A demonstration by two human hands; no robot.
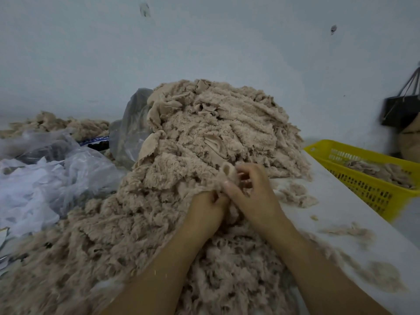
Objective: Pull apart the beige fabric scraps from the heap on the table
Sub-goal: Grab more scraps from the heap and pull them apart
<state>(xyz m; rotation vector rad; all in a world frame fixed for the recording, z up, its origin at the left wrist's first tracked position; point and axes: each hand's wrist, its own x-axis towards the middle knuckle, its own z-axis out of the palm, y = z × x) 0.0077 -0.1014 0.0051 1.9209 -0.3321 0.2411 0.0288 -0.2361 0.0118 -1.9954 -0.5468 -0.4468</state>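
Note:
A big heap of fluffy beige fabric scraps fills the middle of the white table and spreads toward me. Both my hands meet at the heap's front right side. My left hand grips a bunch of the fuzzy scrap with curled fingers. My right hand pinches a small beige scrap that curls up between the two hands. The fingertips of both hands are partly buried in the fabric.
A yellow slotted basket with a few scraps stands at the right. Clear and white plastic bags lie at the left, a grey bag behind the heap. Loose fluff dots the table's right side. A black bag hangs on the wall.

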